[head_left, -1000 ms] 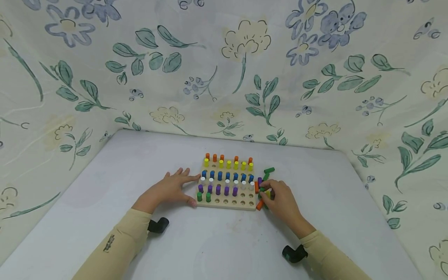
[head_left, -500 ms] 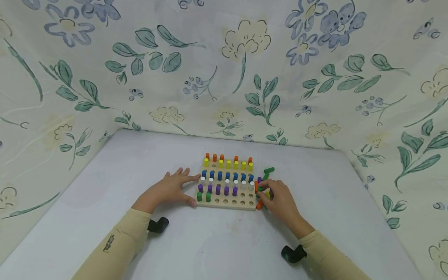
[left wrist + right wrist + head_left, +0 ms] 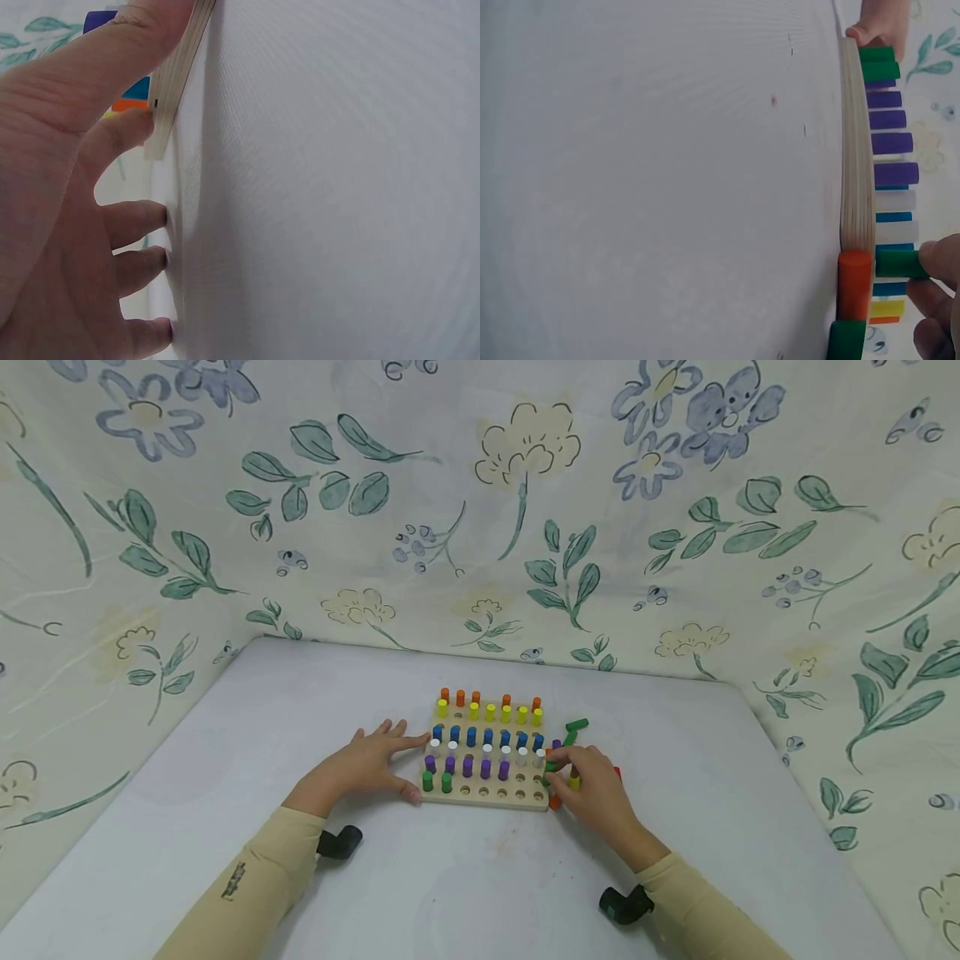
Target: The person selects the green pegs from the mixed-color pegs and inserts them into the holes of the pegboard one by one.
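Here, the left edge of the pegboard (image 3: pixel 512 785) was touched by the left hand (image 3: pixel 360 768), fingers spread. Near the right edge, a green peg (image 3: pixel 898 264) was pinched by its top in the right hand (image 3: pixel 598 787). Probably light, stiff and smooth, it was best gripped there. Its long axis was held roughly upright, free end down, like the purple pegs (image 3: pixel 892 142).

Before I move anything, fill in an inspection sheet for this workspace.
Surface: white tabletop, faint reddish smudge in front of the pegboard.
Job's things: upright pegs in coloured rows on the pegboard, some holes unfilled.
Clutter: loose pegs lie beside the pegboard's right edge.
Hands: left hand touches the pegboard's left edge; right hand pinches a green peg near the right edge.
Cables: nothing seen.
Surroundings: floral backdrop, tan sleeves, black fittings at both wrists.
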`<state>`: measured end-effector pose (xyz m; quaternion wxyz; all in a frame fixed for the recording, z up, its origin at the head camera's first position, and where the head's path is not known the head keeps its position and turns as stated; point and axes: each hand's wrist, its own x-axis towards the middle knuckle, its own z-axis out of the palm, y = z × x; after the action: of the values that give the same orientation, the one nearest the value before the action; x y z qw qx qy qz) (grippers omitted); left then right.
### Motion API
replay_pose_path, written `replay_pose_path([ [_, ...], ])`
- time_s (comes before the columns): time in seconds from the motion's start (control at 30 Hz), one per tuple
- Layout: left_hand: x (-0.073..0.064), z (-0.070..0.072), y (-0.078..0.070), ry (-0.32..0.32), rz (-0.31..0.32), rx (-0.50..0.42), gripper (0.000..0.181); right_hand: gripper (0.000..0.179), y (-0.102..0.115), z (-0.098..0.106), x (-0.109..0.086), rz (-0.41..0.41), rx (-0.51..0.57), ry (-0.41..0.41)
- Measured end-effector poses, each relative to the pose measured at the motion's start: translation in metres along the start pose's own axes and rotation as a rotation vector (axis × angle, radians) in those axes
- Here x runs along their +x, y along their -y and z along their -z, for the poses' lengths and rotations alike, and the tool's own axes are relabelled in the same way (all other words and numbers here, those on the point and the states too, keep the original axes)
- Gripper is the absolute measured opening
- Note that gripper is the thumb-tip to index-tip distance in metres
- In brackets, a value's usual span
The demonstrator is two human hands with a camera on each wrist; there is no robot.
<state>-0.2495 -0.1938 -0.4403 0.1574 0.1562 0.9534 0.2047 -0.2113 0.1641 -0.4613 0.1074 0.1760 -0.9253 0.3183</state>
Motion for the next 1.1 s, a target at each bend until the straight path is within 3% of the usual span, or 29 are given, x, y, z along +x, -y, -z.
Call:
replay_pose_path([
  [0.4,0.0,0.0,-0.002,0.006,0.012,-0.002,0.107,0.025,0.007,-0.004,0.0,-0.003,0.015,0.019],
  [1.1,0.0,0.0,-0.001,0.007,0.007,0.0,0.107,0.026,0.019,-0.016,0.003,0.102,0.028,0.029],
])
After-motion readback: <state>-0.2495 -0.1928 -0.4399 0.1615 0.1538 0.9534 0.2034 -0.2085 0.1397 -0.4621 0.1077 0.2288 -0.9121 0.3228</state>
